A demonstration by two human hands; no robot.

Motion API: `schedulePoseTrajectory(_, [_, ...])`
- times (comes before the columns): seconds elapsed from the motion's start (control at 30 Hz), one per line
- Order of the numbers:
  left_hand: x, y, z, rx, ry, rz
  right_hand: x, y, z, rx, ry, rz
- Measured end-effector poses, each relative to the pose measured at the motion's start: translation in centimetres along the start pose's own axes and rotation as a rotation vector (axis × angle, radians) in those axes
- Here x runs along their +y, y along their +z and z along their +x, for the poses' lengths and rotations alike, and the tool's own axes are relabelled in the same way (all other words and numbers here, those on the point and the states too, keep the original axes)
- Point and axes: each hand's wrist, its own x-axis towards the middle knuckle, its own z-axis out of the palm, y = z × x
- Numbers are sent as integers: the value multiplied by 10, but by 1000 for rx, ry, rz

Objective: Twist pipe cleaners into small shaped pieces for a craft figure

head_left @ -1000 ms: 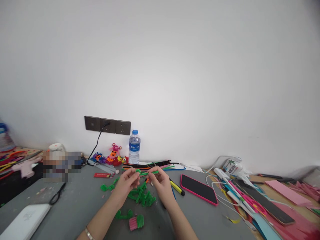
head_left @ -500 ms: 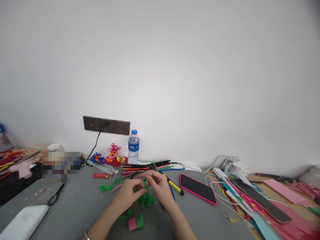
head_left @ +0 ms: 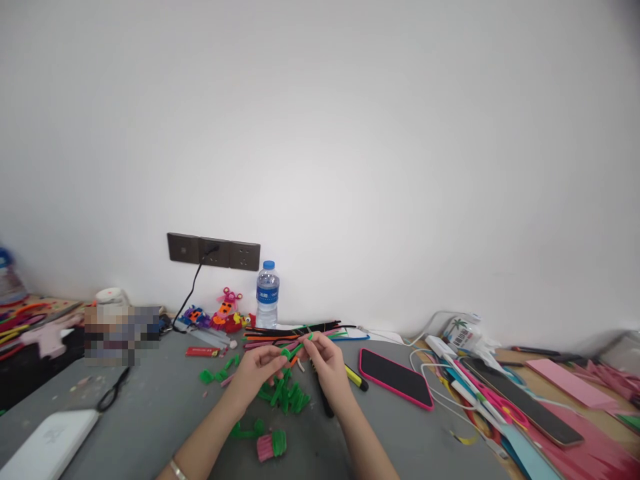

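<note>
A short green pipe cleaner (head_left: pixel 296 351) stretches between my two hands. My left hand (head_left: pixel 260 373) pinches its left end, where it looks curled, and my right hand (head_left: pixel 324 363) pinches the other end. Just below my fingers, a heap of bent green pipe cleaner pieces (head_left: pixel 285 397) lies on the grey table. Nearer to me is a pink and green coiled bundle (head_left: pixel 271 445), with a green strip (head_left: pixel 247 430) beside it. More green pieces (head_left: pixel 220 371) lie left of my left hand. A black-handled tool (head_left: pixel 324 393) is partly hidden by my right hand.
Behind my hands lie loose pipe cleaners (head_left: pixel 300 331) and a water bottle (head_left: pixel 268 297). A yellow and black cutter (head_left: pixel 356 379) and a pink-cased phone (head_left: pixel 395 377) are to the right. A white power bank (head_left: pixel 55 443) lies at left, small figures (head_left: pixel 226 307) at the back.
My hands have moved slightly apart, and the green pipe cleaner now shows stretched between them. More of the green heap below is uncovered.
</note>
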Motion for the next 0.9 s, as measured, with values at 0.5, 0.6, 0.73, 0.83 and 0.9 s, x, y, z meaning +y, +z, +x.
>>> schedulePoseTrajectory(0.5, [10,1,-5,19,-32,-48,2,7,-4,-149,3,-63])
schedulePoseTrajectory(0.6, [12,1,-5,0,-42,-39,0,8,-4,-115,-11,-72])
schedulePoseTrajectory(0.73, [11,1,-7,-34,-77,-26,0,8,-3,-90,-14,-77])
schedulePoseTrajectory(0.83, [9,1,-8,-60,-92,-59,0,8,-3,-79,-5,-58])
schedulePoseTrajectory(0.9, [8,1,-7,-50,-90,-109,0,8,-2,-62,5,-32])
